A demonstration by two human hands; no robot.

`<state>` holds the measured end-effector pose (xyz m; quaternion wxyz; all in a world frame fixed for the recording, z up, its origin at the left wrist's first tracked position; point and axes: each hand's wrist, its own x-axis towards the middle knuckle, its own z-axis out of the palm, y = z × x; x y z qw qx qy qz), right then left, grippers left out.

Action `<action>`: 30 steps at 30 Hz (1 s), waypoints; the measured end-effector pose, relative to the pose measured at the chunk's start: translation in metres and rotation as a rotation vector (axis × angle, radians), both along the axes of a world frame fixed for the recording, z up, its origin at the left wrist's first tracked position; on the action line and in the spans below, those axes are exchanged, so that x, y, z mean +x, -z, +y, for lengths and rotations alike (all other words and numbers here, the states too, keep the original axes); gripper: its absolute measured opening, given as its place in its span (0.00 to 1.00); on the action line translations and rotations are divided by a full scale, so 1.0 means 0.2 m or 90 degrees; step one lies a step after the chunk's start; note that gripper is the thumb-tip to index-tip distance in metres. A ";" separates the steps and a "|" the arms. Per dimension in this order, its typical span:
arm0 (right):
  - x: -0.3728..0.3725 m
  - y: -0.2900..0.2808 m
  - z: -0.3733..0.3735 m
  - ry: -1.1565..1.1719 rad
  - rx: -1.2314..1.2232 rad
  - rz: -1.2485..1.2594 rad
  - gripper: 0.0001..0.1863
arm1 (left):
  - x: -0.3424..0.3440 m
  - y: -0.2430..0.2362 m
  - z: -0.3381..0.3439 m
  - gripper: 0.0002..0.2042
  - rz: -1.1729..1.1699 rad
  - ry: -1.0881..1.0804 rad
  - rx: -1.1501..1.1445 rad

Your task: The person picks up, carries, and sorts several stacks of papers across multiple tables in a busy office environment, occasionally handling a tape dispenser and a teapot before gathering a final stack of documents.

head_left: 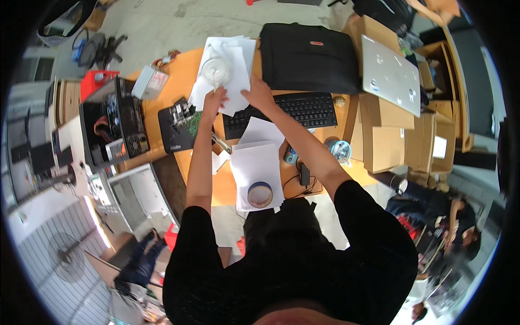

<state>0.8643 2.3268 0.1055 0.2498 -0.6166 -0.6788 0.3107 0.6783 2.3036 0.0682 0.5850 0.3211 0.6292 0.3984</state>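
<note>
My left hand (215, 101) is closed over the lower part of a stack of white paper (236, 65), just below a round white coil-like object (216, 71). A thin pale strip runs from that object to my fingertips; what they pinch is too small to make out. My right hand (259, 94) lies at the right edge of the same stack, thumb spread from the fingers and touching the paper. Nearer me, another paper stack (255, 162) carries a roll of tape (260, 195) with a blue outer edge.
A black keyboard (306, 108) and black bag (309, 57) lie to the right, with a silver laptop (390, 76) on cardboard boxes (384, 143). Leftward are a circuit board (193, 123) and an open computer case (122, 122). Other people (455, 222) sit behind at the right.
</note>
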 end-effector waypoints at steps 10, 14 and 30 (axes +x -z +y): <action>0.93 -0.51 -1.45 0.139 -0.110 0.222 0.11 | -0.10 0.14 0.22 0.28 0.014 0.013 -0.144; 1.28 -0.31 -2.32 0.481 -0.118 0.094 0.10 | -0.05 0.12 0.25 0.36 -0.035 0.040 -0.131; 1.15 0.40 -3.91 0.801 -0.602 0.190 0.16 | 1.30 -0.69 -1.08 0.06 0.599 0.449 0.590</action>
